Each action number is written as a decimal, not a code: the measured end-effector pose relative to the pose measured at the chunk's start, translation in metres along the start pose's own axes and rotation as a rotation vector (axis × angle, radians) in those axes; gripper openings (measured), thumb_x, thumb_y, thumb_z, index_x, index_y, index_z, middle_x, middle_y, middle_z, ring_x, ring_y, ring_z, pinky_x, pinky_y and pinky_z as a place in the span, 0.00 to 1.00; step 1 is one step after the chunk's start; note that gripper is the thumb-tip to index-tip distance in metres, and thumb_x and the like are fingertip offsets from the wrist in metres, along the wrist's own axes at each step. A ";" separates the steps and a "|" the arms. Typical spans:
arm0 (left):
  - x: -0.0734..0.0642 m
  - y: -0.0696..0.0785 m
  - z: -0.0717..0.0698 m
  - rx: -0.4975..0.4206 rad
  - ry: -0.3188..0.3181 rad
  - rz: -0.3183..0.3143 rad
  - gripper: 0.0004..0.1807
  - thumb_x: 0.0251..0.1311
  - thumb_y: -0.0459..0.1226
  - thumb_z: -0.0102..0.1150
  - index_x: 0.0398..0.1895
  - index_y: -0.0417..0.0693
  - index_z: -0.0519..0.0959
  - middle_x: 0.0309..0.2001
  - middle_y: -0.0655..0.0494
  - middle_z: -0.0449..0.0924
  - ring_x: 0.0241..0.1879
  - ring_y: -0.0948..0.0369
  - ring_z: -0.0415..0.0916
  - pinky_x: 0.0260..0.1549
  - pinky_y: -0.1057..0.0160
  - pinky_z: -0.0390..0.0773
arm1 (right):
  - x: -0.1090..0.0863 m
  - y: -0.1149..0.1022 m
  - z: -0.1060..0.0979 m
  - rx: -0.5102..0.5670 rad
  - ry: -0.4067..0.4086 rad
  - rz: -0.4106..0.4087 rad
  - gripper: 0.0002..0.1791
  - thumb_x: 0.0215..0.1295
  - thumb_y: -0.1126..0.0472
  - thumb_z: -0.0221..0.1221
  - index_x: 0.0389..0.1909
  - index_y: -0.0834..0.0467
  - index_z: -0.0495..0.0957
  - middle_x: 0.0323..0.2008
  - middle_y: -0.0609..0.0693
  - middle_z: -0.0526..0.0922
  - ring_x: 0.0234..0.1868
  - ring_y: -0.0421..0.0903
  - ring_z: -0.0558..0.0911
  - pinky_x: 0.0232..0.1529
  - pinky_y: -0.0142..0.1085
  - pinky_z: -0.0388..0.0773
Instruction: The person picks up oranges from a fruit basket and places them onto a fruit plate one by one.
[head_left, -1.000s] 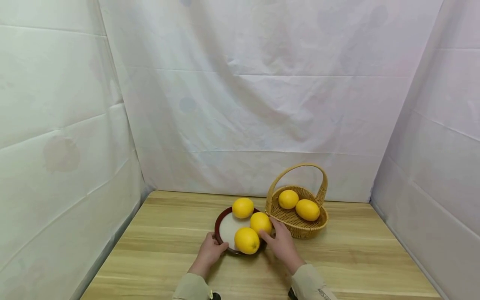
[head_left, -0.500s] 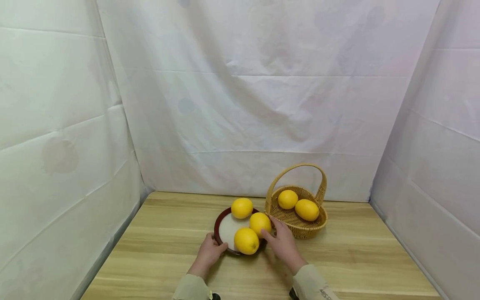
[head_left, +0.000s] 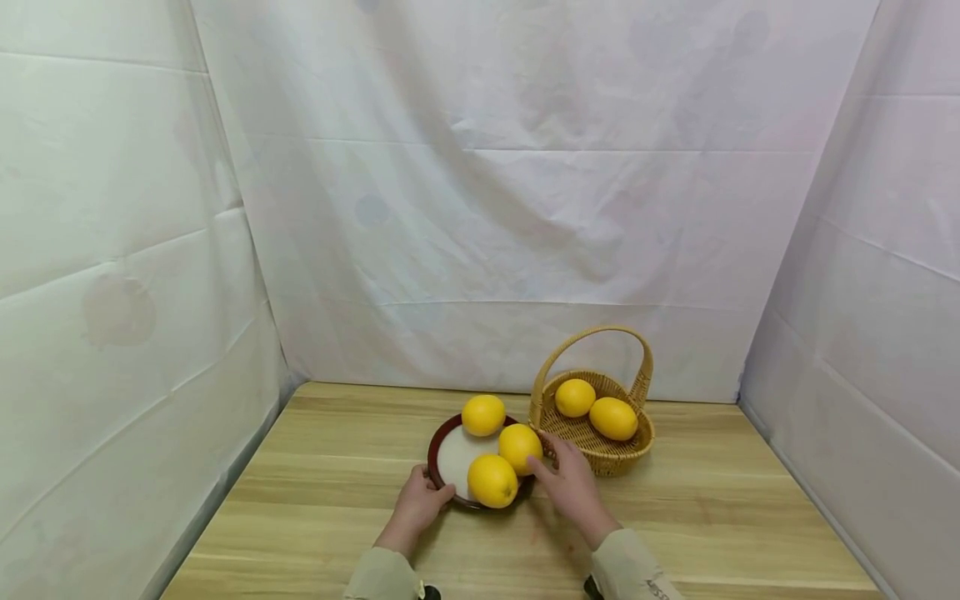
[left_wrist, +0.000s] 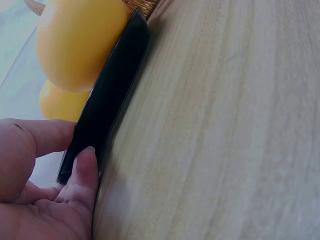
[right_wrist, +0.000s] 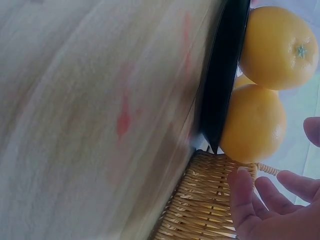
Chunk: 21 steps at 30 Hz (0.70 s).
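Observation:
My left hand (head_left: pixel 420 502) pinches the rim of a round plate (head_left: pixel 455 464) with a white inside and dark red edge. In the left wrist view, the thumb and fingers (left_wrist: pixel 86 170) grip the plate's dark side low over the table. Three oranges rest on the plate: a front orange (head_left: pixel 492 481), a right orange (head_left: pixel 520 449) and a back orange (head_left: pixel 483 415). My right hand (head_left: pixel 573 487) is beside the right orange, between plate and basket. In the right wrist view its fingers (right_wrist: pixel 243 197) are spread and loosely bent, with nothing between them.
A wicker basket (head_left: pixel 600 464) with a tall arched handle stands right of the plate, close to its edge. Inside lie a left orange (head_left: pixel 575 398) and a right-hand fruit (head_left: pixel 613 418). White cloth (head_left: pixel 487 225) hangs behind the wooden table (head_left: pixel 330 475).
My right hand has drawn slightly to the right, away from the right orange. The left hand keeps its hold on the plate, and the oranges stay in place.

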<state>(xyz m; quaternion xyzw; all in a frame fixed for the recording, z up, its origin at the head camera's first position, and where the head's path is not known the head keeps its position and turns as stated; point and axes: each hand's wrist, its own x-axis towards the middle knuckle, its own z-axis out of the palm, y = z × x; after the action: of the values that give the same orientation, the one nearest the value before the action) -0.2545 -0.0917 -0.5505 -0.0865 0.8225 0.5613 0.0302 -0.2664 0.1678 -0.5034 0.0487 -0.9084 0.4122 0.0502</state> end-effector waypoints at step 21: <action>0.003 -0.002 0.001 0.000 0.000 -0.019 0.36 0.62 0.37 0.65 0.67 0.29 0.61 0.38 0.46 0.80 0.35 0.57 0.73 0.34 0.64 0.74 | 0.004 0.009 -0.014 -0.056 0.078 -0.017 0.31 0.71 0.47 0.60 0.68 0.60 0.71 0.60 0.62 0.76 0.61 0.60 0.76 0.61 0.57 0.73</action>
<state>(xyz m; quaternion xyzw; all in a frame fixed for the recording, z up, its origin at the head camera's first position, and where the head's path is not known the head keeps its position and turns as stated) -0.2568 -0.0918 -0.5533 -0.0943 0.8217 0.5609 0.0358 -0.2708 0.1838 -0.5007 0.0387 -0.9166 0.3876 0.0903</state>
